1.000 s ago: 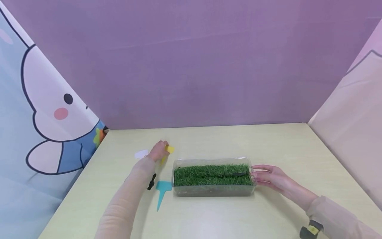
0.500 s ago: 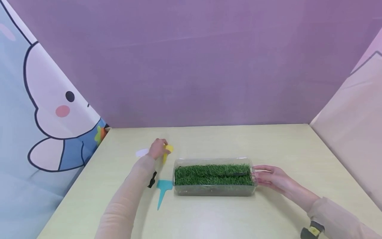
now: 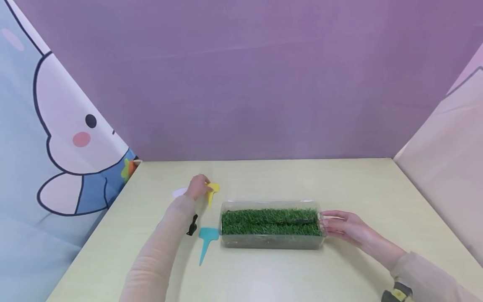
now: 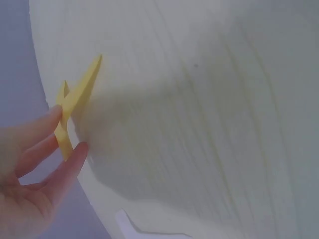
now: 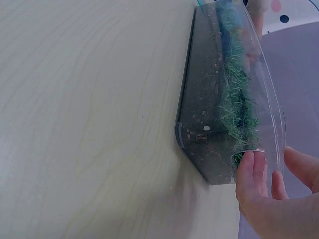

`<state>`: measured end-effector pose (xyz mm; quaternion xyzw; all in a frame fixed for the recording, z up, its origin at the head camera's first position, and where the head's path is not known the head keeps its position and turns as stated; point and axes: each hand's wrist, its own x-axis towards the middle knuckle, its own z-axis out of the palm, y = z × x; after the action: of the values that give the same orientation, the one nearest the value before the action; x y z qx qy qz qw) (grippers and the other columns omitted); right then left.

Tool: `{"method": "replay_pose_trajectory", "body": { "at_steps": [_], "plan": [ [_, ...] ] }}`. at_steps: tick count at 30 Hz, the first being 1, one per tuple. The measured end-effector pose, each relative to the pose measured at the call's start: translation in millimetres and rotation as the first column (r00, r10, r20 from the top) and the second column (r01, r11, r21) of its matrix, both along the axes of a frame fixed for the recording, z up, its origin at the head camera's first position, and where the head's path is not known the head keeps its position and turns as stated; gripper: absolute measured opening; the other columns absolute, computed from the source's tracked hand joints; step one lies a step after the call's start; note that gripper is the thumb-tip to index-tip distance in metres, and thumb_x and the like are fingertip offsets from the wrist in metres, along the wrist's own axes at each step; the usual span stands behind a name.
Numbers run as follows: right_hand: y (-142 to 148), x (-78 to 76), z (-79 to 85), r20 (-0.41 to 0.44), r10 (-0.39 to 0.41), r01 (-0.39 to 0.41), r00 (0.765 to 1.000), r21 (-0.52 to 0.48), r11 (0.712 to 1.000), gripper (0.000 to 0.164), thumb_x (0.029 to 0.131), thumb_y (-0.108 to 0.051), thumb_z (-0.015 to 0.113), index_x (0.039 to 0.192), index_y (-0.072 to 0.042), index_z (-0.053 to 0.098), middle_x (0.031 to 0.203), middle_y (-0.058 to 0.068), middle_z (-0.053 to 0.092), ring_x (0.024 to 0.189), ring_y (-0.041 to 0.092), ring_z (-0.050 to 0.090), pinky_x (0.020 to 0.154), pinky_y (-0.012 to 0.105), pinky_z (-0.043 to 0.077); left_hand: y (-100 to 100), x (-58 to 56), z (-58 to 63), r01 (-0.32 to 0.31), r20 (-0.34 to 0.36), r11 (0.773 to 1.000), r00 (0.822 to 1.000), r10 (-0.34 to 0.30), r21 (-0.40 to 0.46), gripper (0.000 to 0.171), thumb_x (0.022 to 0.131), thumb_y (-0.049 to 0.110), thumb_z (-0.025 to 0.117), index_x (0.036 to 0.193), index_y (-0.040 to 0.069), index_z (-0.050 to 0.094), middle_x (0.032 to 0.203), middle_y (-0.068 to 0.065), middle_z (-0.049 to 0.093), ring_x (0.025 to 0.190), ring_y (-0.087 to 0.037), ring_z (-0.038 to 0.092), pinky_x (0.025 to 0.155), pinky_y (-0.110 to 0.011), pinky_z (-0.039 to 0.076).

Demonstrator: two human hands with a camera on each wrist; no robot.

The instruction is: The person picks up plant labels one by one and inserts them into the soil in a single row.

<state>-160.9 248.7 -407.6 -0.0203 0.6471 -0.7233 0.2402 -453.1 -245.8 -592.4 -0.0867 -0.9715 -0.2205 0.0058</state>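
My left hand (image 3: 198,187) pinches a yellow T-shaped plant label (image 3: 213,188) at the far left of the table. In the left wrist view, thumb and fingertips hold the label (image 4: 82,92) by its broad end, with its pointed stem free. A long clear plastic box (image 3: 269,242) with green artificial grass (image 3: 269,222) in it stands mid-table. My right hand (image 3: 351,228) holds the box's right end. Up close in the right wrist view, the fingers (image 5: 249,174) sit at the cutout in the box's (image 5: 199,89) end wall.
A teal T-shaped label (image 3: 206,239) lies by the box's left end, stem toward me. Partly behind the left hand lies a white label (image 3: 179,192). A small black object (image 3: 191,225) shows beside the left sleeve. A purple backdrop (image 3: 256,84) rises behind the table.
The left hand has turned slightly, and more of the yellow label now shows beside the fingers. The right hand stays at the box's end. The view has shifted a little.
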Motion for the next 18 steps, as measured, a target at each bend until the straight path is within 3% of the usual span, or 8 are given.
{"method": "replay_pose_trajectory", "body": {
  "at_steps": [4,8,11,13,14,15,18],
  "plan": [
    [0,0.6,0.6,0.003,0.0,0.0,1.0,-0.014,1.0,0.049,0.086,-0.006,0.055,0.125,0.014,0.034,0.098,0.004,0.064,0.089,0.017,0.061,0.081,0.028,0.048,1,6.5,14.2,-0.01,0.064,0.999,0.998,0.007,0.041,0.036,0.066,0.022,0.076,0.095,0.003,0.066,0.099,-0.013,0.062,0.088,-0.028,0.056,0.078,-0.038,0.046],
    [0,0.8,1.4,-0.001,0.005,-0.005,1.0,-0.012,1.0,0.05,0.086,-0.006,0.055,0.125,0.014,0.034,0.099,0.004,0.064,0.09,0.017,0.061,0.081,0.028,0.048,3,18.5,31.4,-0.008,0.073,0.99,0.997,-0.002,0.141,0.027,0.065,0.014,0.075,0.088,0.001,0.067,0.091,-0.015,0.062,0.062,-0.016,0.059,0.058,-0.027,0.049],
    [0,0.6,1.3,-0.005,0.006,-0.006,1.0,-0.003,1.0,0.049,0.086,-0.007,0.056,0.125,0.013,0.034,0.1,0.005,0.063,0.09,0.017,0.061,0.081,0.028,0.048,17,41.1,68.2,-0.073,0.188,0.985,0.981,0.043,0.156,0.026,0.069,0.009,0.072,0.092,-0.002,0.065,0.098,-0.019,0.06,0.058,-0.019,0.061,0.056,-0.028,0.05],
    [0,0.5,0.9,-0.005,0.005,-0.005,1.0,-0.001,1.0,0.049,0.086,-0.007,0.056,0.125,0.013,0.034,0.1,0.005,0.063,0.09,0.017,0.061,0.081,0.028,0.048,25,60.1,92.3,-0.082,0.189,0.976,0.981,0.044,0.2,0.02,0.069,0.005,0.07,0.087,-0.002,0.066,0.091,-0.018,0.061,0.054,-0.018,0.061,0.052,-0.026,0.05],
    [0,0.4,0.8,-0.004,0.004,-0.004,1.0,-0.002,1.0,0.049,0.086,-0.007,0.056,0.125,0.013,0.035,0.1,0.005,0.063,0.09,0.017,0.061,0.081,0.028,0.048,32,74.4,112.1,-0.107,0.221,0.974,0.973,0.062,0.2,0.019,0.071,0.004,0.069,0.089,-0.002,0.066,0.093,-0.019,0.061,0.057,-0.019,0.063,0.055,-0.026,0.051],
    [0,0.4,0.7,-0.003,0.004,-0.004,1.0,-0.005,1.0,0.048,0.086,-0.006,0.056,0.125,0.013,0.035,0.1,0.005,0.064,0.09,0.017,0.061,0.081,0.028,0.048,36,80.0,121.0,-0.145,0.255,0.967,0.963,0.089,0.211,0.019,0.071,0.002,0.068,0.089,-0.002,0.066,0.093,-0.017,0.062,0.059,-0.021,0.063,0.056,-0.027,0.051],
    [0,0.5,0.5,-0.001,0.004,-0.004,1.0,-0.013,1.0,0.048,0.086,-0.006,0.055,0.125,0.013,0.035,0.098,0.004,0.064,0.089,0.017,0.061,0.08,0.028,0.048,43,97.8,142.6,-0.157,0.262,0.944,0.962,0.08,0.291,0.016,0.071,-0.002,0.065,0.087,-0.003,0.067,0.086,-0.017,0.062,0.058,-0.02,0.063,0.053,-0.025,0.052]
  ]
}}
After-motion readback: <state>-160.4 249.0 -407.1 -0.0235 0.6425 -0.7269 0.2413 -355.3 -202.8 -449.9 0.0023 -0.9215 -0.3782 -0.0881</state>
